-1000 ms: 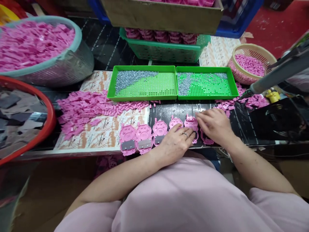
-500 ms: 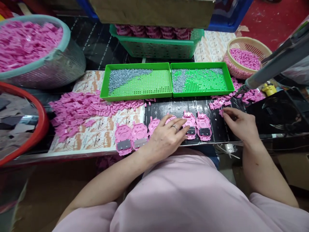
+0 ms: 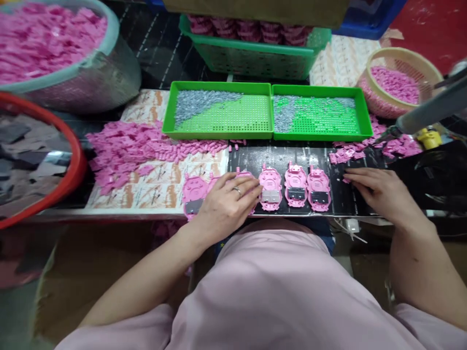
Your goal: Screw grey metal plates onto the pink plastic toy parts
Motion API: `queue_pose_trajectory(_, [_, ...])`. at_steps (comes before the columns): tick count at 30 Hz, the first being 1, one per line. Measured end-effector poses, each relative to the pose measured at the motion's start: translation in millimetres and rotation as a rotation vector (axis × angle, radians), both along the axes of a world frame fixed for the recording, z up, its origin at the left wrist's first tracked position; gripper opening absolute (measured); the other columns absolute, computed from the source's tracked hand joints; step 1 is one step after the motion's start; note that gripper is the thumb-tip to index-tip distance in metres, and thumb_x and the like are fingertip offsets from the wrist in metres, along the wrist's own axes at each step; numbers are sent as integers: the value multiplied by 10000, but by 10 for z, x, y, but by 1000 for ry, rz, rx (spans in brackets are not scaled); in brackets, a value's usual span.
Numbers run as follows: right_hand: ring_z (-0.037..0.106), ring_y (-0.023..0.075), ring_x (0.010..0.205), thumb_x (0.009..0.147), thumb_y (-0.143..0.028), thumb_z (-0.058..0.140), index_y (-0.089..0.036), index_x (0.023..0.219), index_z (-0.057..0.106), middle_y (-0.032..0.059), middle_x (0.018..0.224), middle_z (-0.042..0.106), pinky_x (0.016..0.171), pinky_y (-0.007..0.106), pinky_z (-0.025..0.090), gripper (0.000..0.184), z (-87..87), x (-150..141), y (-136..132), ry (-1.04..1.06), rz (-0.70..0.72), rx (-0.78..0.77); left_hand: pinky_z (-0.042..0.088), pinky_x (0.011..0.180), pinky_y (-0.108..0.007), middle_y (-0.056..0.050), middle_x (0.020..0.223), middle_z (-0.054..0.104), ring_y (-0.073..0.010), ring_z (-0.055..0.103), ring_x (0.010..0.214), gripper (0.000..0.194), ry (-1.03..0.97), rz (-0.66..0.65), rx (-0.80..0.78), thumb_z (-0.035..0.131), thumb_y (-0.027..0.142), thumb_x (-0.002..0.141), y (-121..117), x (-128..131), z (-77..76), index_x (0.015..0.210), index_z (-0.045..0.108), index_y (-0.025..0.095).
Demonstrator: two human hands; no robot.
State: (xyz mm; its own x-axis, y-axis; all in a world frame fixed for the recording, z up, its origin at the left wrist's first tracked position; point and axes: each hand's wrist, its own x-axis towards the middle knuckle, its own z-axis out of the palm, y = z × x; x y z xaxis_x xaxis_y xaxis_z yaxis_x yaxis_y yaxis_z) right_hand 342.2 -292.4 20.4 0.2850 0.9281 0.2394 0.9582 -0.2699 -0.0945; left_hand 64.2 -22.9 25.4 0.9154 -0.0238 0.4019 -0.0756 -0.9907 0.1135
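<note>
A row of pink plastic casings (image 3: 270,182) lies along the table's front edge, several with a dark or grey plate in the lower half. My left hand (image 3: 230,197), wearing a ring, rests with fingers stretched over the casings on the left of the row and partly hides them. Right of it, two casings with dark plates (image 3: 318,192) lie uncovered. My right hand (image 3: 385,194) hovers low over the black tabletop with its fingertips together. At those fingertips shows a small pink plastic piece (image 3: 346,180), mostly covered.
Two green trays (image 3: 221,135) of small metal screws stand behind the row. Pink parts (image 3: 120,150) are heaped at left, more (image 3: 346,153) at right. Around them are a large tub (image 3: 120,73), a red-rimmed basket (image 3: 78,160), a cream basket (image 3: 397,109) and a grey tool (image 3: 430,107).
My left hand has shifted left along the row, uncovering a casing with a grey plate. My right hand stays near the pink pieces at right. The whole view has shifted.
</note>
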Motion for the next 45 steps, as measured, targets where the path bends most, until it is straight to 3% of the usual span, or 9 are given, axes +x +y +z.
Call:
queue_pose_trajectory(6, [694,205,716,882,-412,618,-332,992,725,29,877,740,576,342,508,174,72,-59,53,-41,-19,238,414,1051,-445,-63,1192,685,-191,625,1119,239,-5,-14,-8,525,238,954,-178,-65,-103,1152,626,149])
queue_pose_trajectory(9, [694,194,801,812,-284,726,-375,1080,698,14,945,733,690,323,537,285,194,-378,373,73,-116,401,417,1051,-452,-85,1252,652,-197,604,1163,275,4,-28,16,490,266,974,-226,-47,-152,1184,607,132])
queue_pose_trajectory(14, [648,178,867,893,-208,618,-218,987,704,31,986,716,791,336,518,128,234,-874,1136,182,254,217,416,1050,-489,-103,1274,635,-216,582,1194,308,42,-31,64,482,225,974,-263,-4,-208,1241,571,101])
queue_pose_trajectory(19, [588,169,805,916,-199,580,-184,953,720,28,926,720,742,306,453,146,69,-846,1488,-13,357,132,407,1060,-488,-124,1250,645,-214,600,1166,289,32,-48,108,468,198,972,-253,17,-224,1211,600,104])
queue_pose_trajectory(28, [493,256,1004,865,-161,608,-113,943,677,83,975,664,783,375,317,115,226,-1153,1467,-403,305,-109,418,1054,-486,-134,1215,659,-229,597,1159,283,19,-67,98,479,171,958,-234,20,-205,1193,609,82])
queue_pose_trajectory(33, [515,231,904,896,-203,566,-151,848,680,57,882,663,730,372,310,134,145,-1163,1530,-311,281,-56,397,1065,-501,-133,1211,663,-236,595,1170,300,24,-73,56,513,164,943,-213,22,-207,1221,592,86])
queue_pose_trajectory(36, [542,208,915,933,-237,536,-179,947,701,45,967,685,745,353,358,175,136,-976,1454,-153,277,46,388,1064,-515,-123,1188,677,-234,618,1133,276,23,-76,50,511,191,955,-192,46,-177,1195,610,98])
queue_pose_trajectory(40, [581,193,881,938,-269,541,-171,972,716,73,976,688,697,314,416,204,228,-585,1134,-63,-12,152,400,1048,-513,-111,1189,679,-227,635,1100,245,38,-103,55,525,187,949,-176,63,-128,1156,630,108])
queue_pose_trajectory(45, [543,280,879,906,-450,562,-172,888,738,119,872,661,512,312,226,330,210,-243,782,-298,-363,-150,411,1037,-513,-117,1204,671,-247,613,1144,250,29,-104,47,550,206,939,-175,75,-131,1156,626,107])
